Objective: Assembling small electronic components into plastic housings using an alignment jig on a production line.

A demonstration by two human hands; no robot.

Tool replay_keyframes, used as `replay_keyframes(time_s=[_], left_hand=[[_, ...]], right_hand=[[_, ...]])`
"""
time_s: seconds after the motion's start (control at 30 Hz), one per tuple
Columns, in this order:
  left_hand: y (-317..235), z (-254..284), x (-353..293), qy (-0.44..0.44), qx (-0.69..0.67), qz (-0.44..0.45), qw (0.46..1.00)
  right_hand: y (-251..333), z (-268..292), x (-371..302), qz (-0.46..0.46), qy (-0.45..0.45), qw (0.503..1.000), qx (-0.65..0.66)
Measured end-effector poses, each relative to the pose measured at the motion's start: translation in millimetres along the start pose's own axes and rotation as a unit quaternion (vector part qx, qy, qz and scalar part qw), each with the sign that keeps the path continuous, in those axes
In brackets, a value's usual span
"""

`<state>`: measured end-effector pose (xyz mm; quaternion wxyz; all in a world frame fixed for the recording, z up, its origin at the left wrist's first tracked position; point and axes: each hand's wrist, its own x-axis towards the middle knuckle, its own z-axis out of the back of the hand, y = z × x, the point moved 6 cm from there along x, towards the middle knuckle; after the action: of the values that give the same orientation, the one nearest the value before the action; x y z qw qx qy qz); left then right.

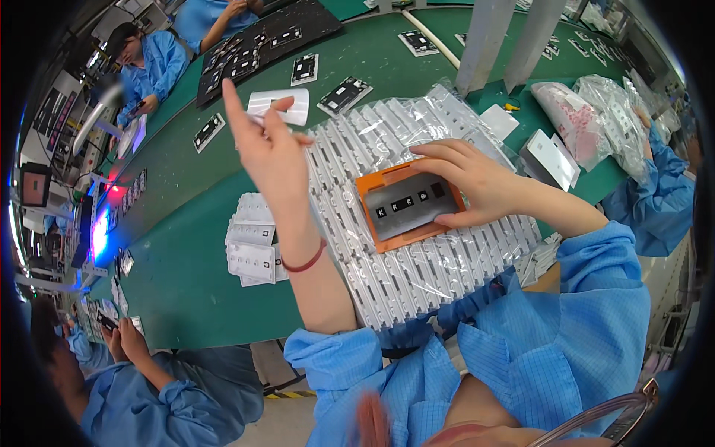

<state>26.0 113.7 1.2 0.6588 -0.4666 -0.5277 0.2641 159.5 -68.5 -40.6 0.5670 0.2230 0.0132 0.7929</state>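
Observation:
My right hand (480,182) is curved around the right end of an orange frame (380,240), its thumb on the near side and its fingers over the far side. In the frame sits a flat grey plate (406,216) with a row of small black-and-white marks. Beneath lies a large white slotted tray (395,287) partly wrapped in shiny clear film. My left hand (272,149) is raised beyond the tray's left edge, index finger stretched out and the other fingers apart. Behind its fingers is a glossy white curled sheet (298,108); whether they touch it I cannot tell.
Stacked white cards (252,249) lie left of the tray on the green table (186,298). Black-and-white flat parts (345,95) are scattered farther back, near a black mat (316,26). Clear bags (570,123) and a white box (547,160) stand right. Co-workers (153,63) sit around.

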Motion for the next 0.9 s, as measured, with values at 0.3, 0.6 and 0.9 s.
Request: replay_keyframes(time_s=[0.3, 0.6, 0.9], left_hand=[[48, -33, -11, 0.230, 0.166, 0.092, 0.955], [77, -54, -45, 0.464, 0.229, 0.252, 0.818], [83, -52, -42, 0.472, 0.210, 0.277, 0.810]], right_hand=[[-8, -9, -2, -0.071, 0.080, 0.992, 0.066], [-9, -10, 0, -0.096, 0.080, 0.991, 0.041], [-12, -15, 6, -0.082, 0.093, 0.991, 0.051]])
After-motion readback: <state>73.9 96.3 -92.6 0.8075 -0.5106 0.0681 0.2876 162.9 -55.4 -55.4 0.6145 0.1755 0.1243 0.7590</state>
